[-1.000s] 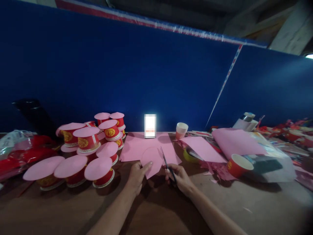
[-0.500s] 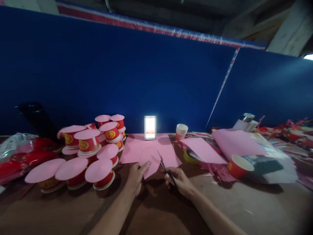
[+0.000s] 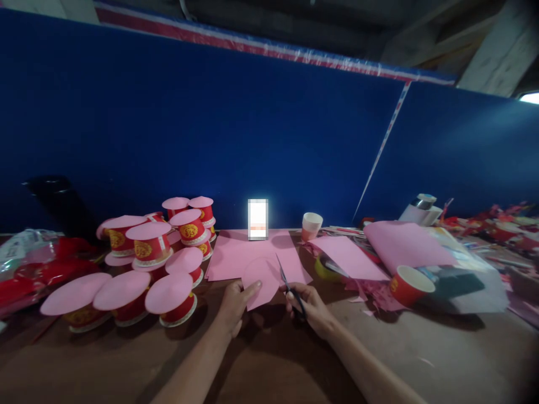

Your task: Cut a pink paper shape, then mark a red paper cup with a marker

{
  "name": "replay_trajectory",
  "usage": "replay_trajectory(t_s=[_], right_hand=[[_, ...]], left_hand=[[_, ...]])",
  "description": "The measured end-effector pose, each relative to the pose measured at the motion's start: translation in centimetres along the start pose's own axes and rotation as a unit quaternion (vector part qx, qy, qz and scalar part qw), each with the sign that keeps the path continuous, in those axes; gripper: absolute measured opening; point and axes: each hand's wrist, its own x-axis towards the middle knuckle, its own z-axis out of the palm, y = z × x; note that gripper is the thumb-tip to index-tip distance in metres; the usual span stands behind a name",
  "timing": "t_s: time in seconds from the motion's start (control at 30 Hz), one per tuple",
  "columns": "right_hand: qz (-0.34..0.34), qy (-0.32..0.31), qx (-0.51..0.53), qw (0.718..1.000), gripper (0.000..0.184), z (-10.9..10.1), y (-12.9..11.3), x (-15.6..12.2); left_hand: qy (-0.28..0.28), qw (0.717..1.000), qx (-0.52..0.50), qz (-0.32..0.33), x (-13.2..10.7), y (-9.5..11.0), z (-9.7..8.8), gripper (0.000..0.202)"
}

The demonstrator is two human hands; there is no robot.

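Between thumb and fingers, my left hand [image 3: 236, 306] pinches a piece of pink paper [image 3: 263, 276] with a rounded far edge and a pointed near corner. My right hand [image 3: 310, 307] grips a pair of scissors [image 3: 287, 279] with dark handles. Their blades point away from me, along the right edge of the held paper. Beyond both hands lies a stack of pink sheets [image 3: 229, 252] on the brown table [image 3: 269, 365]. A bright, blurred-out upright rectangle [image 3: 258, 216] stands at the back of the stack.
Several red cups with pink cone tops [image 3: 168, 292] crowd the left, near a dark cylinder [image 3: 59, 205]. To the right are a white-rimmed cup [image 3: 312, 224], more pink paper [image 3: 404, 244], paper scraps [image 3: 383, 297] and a tipped red cup [image 3: 412, 286]. A blue panel [image 3: 236, 123] rises behind.
The held pink paper has shifted slightly right and turned a little. The scissors have moved slightly right, their blades now closer together. My left hand keeps its pinch.
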Motion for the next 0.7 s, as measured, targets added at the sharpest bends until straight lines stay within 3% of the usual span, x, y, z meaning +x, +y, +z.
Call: replay_trajectory(t_s=[0.7], right_hand=[[-0.012,0.004,-0.01,1.0,0.042,-0.1,0.21,0.16]], left_hand=[[-0.015,0.999,0.024,-0.023,-0.05,0.12,-0.2,0.035]])
